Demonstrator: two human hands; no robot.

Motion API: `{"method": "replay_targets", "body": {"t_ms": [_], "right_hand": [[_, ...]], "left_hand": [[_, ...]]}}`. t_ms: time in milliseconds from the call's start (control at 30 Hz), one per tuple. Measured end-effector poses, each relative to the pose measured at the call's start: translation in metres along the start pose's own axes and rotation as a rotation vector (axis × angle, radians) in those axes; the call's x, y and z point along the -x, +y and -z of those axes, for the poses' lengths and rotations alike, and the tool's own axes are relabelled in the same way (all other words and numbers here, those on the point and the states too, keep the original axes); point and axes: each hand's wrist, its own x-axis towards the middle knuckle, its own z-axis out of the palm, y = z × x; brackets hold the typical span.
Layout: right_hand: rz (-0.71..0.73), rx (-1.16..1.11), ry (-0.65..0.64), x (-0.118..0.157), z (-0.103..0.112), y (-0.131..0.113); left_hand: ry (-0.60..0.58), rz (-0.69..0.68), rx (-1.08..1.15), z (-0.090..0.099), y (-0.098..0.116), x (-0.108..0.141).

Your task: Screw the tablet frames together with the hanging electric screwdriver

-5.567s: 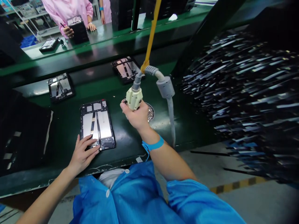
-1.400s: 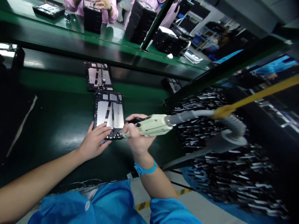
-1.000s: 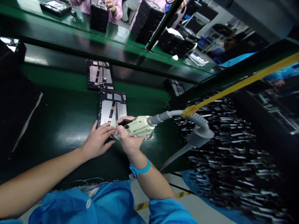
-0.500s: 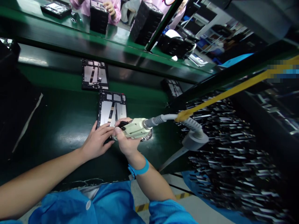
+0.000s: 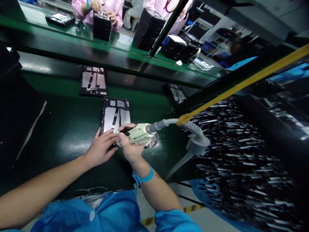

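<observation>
My right hand [image 5: 130, 148] is wrapped round a pale green power tool [image 5: 139, 133] with a grey cable, its front end over the lower part of a black-framed device panel [image 5: 109, 116]. My left hand [image 5: 101, 149] lies on the panel's lower left corner, fingers stretched out towards the tool's tip. The tip itself is hidden by my hands. Just right of the tool, partly behind it, is a round dish of small shiny pieces [image 5: 152, 141].
Beyond the panel lie a second panel [image 5: 93, 80] and a third [image 5: 177, 93]. A yellow strap [image 5: 229, 90] holds the tool's cable at right, beside a rack of many thin parts [image 5: 241, 161]. Dark stacked material [image 5: 19, 112] stands left. A person in pink works across the bench.
The view has shifted slightly. Across the bench, the person's hands now show above a black stack. My hands keep nearly the same place on panel and tool.
</observation>
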Motion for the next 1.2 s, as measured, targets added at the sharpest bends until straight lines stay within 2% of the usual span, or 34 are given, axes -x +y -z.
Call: {"method": "replay_targets", "body": {"t_ms": [300, 667, 1200], "right_hand": [[0.065, 0.0, 0.017, -0.0028, 0.0045, -0.0087], [0.061, -0.018, 0.021, -0.0038, 0.0013, -0.0071], [-0.007, 0.07, -0.016, 0.0011, 0.003, -0.0009]], "left_hand": [[0.021, 0.0, 0.011, 0.0, 0.001, -0.0005], [0.003, 0.008, 0.022, 0.0017, 0.0018, -0.0013], [-0.008, 0.016, 0.029, 0.0016, 0.0017, -0.0011]]}}
